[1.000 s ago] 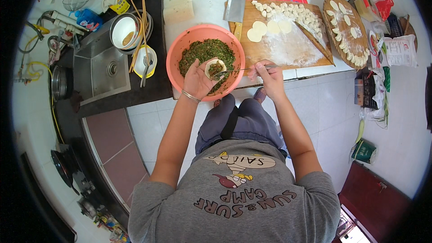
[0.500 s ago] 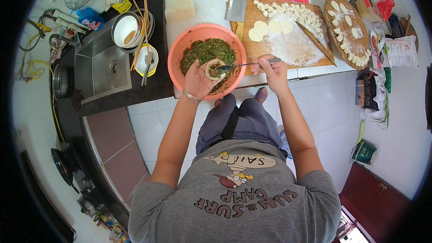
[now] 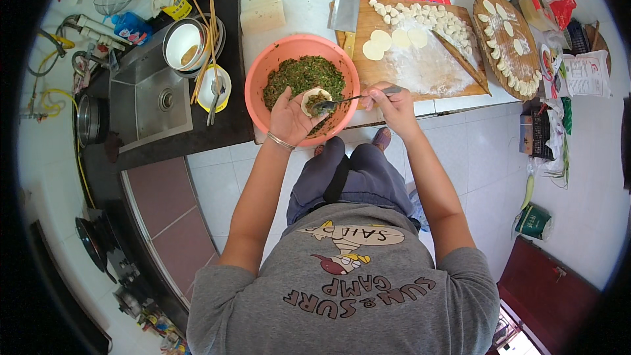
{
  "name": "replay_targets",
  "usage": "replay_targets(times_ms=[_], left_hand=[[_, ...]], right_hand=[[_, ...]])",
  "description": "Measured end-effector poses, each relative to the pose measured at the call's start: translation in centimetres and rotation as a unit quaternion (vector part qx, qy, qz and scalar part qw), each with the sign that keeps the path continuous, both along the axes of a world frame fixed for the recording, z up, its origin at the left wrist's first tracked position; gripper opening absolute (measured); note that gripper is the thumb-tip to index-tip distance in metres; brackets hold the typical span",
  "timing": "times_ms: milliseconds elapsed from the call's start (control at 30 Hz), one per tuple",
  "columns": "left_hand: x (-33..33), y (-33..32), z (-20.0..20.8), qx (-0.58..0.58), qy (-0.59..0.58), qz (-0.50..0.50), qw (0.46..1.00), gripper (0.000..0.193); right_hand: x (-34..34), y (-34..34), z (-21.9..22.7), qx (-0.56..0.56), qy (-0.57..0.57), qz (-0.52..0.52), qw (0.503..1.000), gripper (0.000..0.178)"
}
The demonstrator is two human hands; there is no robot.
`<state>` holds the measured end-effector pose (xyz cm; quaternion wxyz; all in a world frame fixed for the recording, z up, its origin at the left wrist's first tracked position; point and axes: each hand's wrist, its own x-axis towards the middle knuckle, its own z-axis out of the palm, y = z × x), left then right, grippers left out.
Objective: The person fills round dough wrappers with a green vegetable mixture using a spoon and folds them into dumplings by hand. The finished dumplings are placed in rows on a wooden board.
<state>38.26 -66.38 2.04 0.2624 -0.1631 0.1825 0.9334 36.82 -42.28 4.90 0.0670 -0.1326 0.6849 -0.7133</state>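
Note:
My left hand (image 3: 290,117) cups a round dumpling wrapper (image 3: 308,96) over the near part of a pink basin (image 3: 257,59). Green chopped filling (image 3: 307,72) fills much of that basin, and a portion of it lies on the wrapper. Pinched in my right hand (image 3: 393,106) is the handle of a metal spoon (image 3: 355,98). Its bowl reaches leftward onto the wrapper and touches the filling there. Several flat wrappers (image 3: 374,50) lie on the floured wooden board (image 3: 427,72) to the right, beside small dough pieces (image 3: 430,20) and a rolling pin (image 3: 460,61).
A cleaver (image 3: 346,10) lies at the board's left edge. Farther right, a round wooden board (image 3: 497,13) carries several formed dumplings and a few wrappers. On the left are a steel sink (image 3: 141,108), stacked bowls (image 3: 185,46) with chopsticks, and a yellow-rimmed bowl (image 3: 215,87).
The spoon has shifted slightly down and left over the wrapper, its handle now tilted up toward the right. My right hand has moved a little left; the left hand has barely moved.

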Motion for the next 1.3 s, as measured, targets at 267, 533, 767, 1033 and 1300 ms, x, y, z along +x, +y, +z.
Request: replay_targets(times_ms=[267, 533, 767, 1033, 1300], left_hand=[[0.0, 0.0, 0.1, -0.009, 0.001, 0.004, 1.0, 0.062], [0.2, -0.3, -0.5, -0.064, -0.004, 0.03, 0.997, 0.061], [0.9, -1.2, -0.3, -0.09, 0.001, 0.05, 0.995, 0.052], [0.8, -0.6, 2.3, -0.045, 0.035, 0.063, 0.996, 0.045], [0.4, 2.1, 5.7, 0.021, 0.057, -0.002, 0.998, 0.051]], right_hand=[[-0.1, -0.8, -0.1, -0.025, -0.016, -0.032, 0.999, 0.023], [-0.4, -0.2, -0.7, -0.047, -0.041, -0.113, 0.992, 0.026], [-0.9, 0.1, -5.7, -0.089, -0.159, -0.202, 0.962, 0.028], [1.2, -1.0, -8.4, 0.082, -0.386, -0.129, 0.91, 0.028], [2.1, -0.5, 3.4, 0.221, 0.161, -0.051, 0.96, 0.017]])
